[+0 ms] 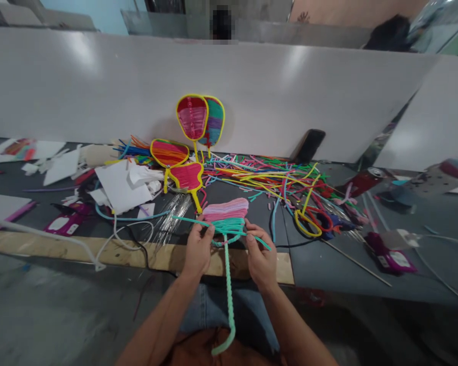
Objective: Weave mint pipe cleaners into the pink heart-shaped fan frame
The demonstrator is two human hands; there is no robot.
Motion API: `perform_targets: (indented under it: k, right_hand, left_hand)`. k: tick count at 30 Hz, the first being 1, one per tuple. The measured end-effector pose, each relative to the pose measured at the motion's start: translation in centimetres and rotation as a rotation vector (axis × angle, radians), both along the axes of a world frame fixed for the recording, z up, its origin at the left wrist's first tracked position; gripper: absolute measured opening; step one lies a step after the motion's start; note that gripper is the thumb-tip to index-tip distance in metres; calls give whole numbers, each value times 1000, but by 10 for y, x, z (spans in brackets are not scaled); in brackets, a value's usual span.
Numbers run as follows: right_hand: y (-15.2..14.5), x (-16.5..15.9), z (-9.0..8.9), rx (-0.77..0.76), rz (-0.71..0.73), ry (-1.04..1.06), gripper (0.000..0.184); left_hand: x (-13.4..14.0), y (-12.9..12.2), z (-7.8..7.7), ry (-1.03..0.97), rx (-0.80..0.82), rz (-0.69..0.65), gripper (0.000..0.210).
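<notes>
A fan shape wound from fuzzy pipe cleaners, pink on top and teal below, is held between my hands over the table's front edge. Its twisted pale-green stem hangs down toward my lap and bends at the end. My left hand pinches the left side, where a teal pipe cleaner sticks out to the left. On the other side my right hand is closed on the teal strand, whose end points right past the fingers. The fingertips partly hide the lower teal rows.
Finished yellow-rimmed fans lean against the white partition. Loose pipe cleaners lie heaped behind my hands. Yellow-handled scissors, a dark phone and a can are to the right. White paper and cables lie left.
</notes>
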State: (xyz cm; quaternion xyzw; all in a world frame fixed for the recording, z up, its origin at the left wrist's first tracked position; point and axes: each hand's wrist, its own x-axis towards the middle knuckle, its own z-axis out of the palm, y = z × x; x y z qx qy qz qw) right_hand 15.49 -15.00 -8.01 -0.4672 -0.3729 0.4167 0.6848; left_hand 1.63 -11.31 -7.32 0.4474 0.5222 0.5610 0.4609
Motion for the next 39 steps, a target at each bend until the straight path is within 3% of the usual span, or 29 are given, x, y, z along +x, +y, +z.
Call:
perform_targets:
  k: [3, 8, 12, 18, 21, 26, 29, 33, 36, 39]
  right_hand:
    - [3, -2, 2, -60, -36, 156, 18]
    - [12, -3, 9, -218, 56, 381, 23]
    - [15, -7, 13, -258, 222, 401, 25]
    - [11, -9, 15, -206, 368, 341, 28]
    - [11, -9, 17, -238, 335, 347, 29]
    - [15, -10, 20, -340, 200, 536, 27]
    - [16, -11, 22, -371, 187, 576, 25]
    - [17, -16, 19, -329, 122, 493, 21]
    - [19, -19, 15, -228, 62, 365, 18]
    - [18, -20, 12, -130, 55, 189, 17]
  left_hand:
    - [6, -3, 6, -76, -18, 29, 27]
    - [0, -4, 18, 440, 367, 92, 16]
    - [-3, -1, 28, 674, 487, 26, 15]
    - [-5, 5, 34, 737, 587, 64, 14]
    - [-5, 5, 30, 795, 580, 36, 15]
    - [-4, 2, 25, 854, 650, -70, 15]
    - [-2, 2, 27, 817, 667, -69, 13]
    - [4, 0, 30, 632, 482, -17, 10]
    - [12, -3, 26, 335, 273, -16, 13]
    - [19, -4, 19, -24, 71, -41, 31]
